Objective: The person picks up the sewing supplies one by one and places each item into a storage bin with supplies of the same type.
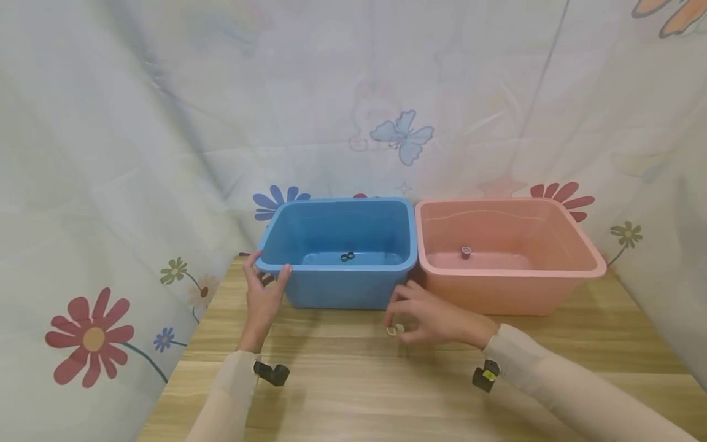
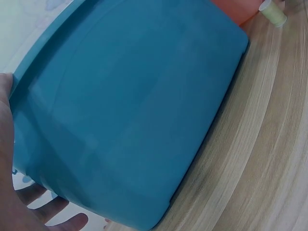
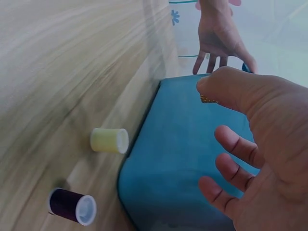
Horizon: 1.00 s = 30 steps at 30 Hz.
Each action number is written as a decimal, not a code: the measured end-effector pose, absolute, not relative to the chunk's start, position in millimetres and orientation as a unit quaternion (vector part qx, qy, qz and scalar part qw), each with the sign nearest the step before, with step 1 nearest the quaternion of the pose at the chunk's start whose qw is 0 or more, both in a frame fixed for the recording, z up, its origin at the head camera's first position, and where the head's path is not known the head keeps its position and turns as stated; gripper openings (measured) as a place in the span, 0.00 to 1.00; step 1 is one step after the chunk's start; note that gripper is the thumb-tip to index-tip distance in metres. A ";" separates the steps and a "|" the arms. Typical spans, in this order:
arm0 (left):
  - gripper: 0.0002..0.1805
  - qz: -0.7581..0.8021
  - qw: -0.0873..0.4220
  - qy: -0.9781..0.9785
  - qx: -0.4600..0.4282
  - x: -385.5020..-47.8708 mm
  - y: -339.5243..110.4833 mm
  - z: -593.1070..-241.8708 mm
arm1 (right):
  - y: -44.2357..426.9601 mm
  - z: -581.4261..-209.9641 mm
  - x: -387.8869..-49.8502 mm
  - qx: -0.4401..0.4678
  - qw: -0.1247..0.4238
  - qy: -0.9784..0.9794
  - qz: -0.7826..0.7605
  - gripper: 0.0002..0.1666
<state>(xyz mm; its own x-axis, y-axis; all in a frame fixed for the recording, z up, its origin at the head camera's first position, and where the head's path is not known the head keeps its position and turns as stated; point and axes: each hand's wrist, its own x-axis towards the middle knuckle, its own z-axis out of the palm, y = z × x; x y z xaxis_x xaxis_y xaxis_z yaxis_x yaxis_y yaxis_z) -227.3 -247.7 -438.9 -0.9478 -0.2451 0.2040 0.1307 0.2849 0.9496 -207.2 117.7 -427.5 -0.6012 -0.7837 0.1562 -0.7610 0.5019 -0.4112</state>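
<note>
At the front left corner of the blue plastic bin (image 1: 337, 288), my left hand (image 1: 264, 301) holds the rim, thumb at the front and other fingers along the side. My right hand (image 1: 428, 314) is low over the table before the bins. Its thumb and index finger pinch a small gold ring (image 3: 208, 100) with a patterned surface, largely covered by the thumb. The other fingers are loosely bent. A pale yellow thread spool (image 3: 109, 140) and a dark purple thread spool (image 3: 70, 205) lie on the table beneath that hand.
Two small dark rings (image 1: 347, 256) lie on the blue bin's floor. Right beside it stands a pink bin (image 1: 497, 288) with one dark spool (image 1: 466, 252) inside. Both bins stand at the back of the wooden table (image 1: 342, 380), before a patterned curtain (image 1: 309, 135).
</note>
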 end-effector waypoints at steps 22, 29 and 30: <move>0.44 -0.578 0.192 -0.793 0.020 -244.6 -259.0 -467.4 | 115.9 -405.3 -208.8 -0.488 -0.014 0.832 -0.265 0.13; 0.44 -0.581 0.187 -0.791 0.023 -242.6 -259.3 -468.4 | 115.3 -395.0 -209.5 -0.508 -0.042 0.815 -0.277 0.13; 0.44 -0.583 0.187 -0.790 0.024 -242.6 -259.3 -468.5 | 115.0 -393.2 -209.6 -0.510 -0.044 0.813 -0.277 0.13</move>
